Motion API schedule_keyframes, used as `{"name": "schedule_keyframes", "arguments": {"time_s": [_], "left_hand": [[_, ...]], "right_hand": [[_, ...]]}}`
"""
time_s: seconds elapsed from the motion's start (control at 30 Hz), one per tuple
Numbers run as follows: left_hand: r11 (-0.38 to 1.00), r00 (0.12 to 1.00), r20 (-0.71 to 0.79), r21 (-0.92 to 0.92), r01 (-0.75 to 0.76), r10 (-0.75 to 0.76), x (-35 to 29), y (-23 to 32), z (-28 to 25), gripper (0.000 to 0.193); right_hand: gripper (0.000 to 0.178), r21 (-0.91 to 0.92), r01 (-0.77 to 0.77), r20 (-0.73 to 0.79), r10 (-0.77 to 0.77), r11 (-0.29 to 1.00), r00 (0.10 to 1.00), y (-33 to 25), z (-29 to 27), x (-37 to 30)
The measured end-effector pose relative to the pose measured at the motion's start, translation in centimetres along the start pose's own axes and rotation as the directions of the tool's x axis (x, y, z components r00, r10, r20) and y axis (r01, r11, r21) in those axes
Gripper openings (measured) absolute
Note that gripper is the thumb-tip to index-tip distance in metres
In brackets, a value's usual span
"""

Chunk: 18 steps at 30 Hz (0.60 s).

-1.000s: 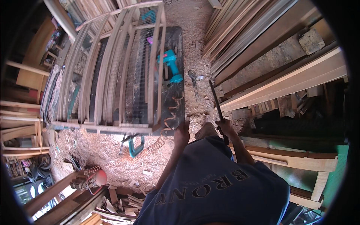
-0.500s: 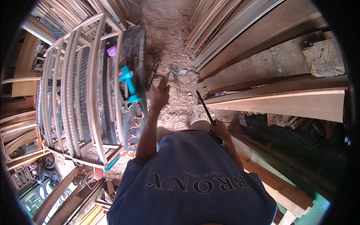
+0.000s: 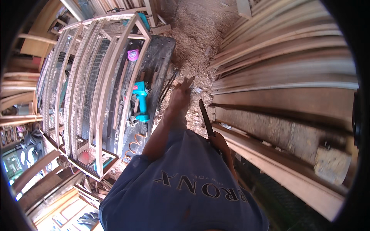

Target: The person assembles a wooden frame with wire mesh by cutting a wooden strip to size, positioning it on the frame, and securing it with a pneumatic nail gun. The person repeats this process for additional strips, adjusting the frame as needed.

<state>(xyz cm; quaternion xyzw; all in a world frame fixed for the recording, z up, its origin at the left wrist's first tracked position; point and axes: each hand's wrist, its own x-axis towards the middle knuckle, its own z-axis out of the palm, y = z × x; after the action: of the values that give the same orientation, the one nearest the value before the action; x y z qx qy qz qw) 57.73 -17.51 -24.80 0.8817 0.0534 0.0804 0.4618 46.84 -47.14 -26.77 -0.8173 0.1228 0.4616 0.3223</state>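
Observation:
My left hand [image 3: 178,101] is out in front of my body, over the shavings-covered floor. Its fingers are closed on what looks like a small piece of wood [image 3: 188,82], pale brown and pointed. My right hand [image 3: 219,141], close to my shirt, grips a long, dark, flat bar-like tool [image 3: 206,117] that points away from me; its exact kind is unclear. Left of my left hand, a teal nail gun [image 3: 142,101] with a coiled orange hose [image 3: 134,145] lies on a dark worktop [image 3: 163,50]. A pink tape measure [image 3: 133,55] sits farther back, by a wooden frame.
The wooden frame with wire mesh [image 3: 109,73] takes up the left side, partly over the worktop. Stacked boards [image 3: 285,48] line the right, with a long plank [image 3: 277,169] nearer me. Wood shavings [image 3: 192,34] cover the floor between.
The view has swung, so the worktop, frame and nail gun appear farther right. My left hand has moved forward and right, toward the dark tool's tip. My right hand still grips the tool.

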Motion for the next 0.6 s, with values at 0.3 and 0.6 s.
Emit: {"name": "schedule_keyframes", "arguments": {"time_s": [0.3,0.6], "left_hand": [[0.988,0.978,-0.177,-0.127,0.092,-0.114,23.4,-2.7,-2.5,0.047],[0.955,0.987,-0.079,-0.274,0.115,-0.142,33.5,2.5,-5.0,0.06]], "right_hand": [[0.042,-0.073,0.009,-0.052,-0.012,0.997,0.999,-19.9,-8.2,8.2],[0.035,-0.284,0.057,-0.018,-0.064,0.957,0.998,-31.3,-10.7,11.1]]}}
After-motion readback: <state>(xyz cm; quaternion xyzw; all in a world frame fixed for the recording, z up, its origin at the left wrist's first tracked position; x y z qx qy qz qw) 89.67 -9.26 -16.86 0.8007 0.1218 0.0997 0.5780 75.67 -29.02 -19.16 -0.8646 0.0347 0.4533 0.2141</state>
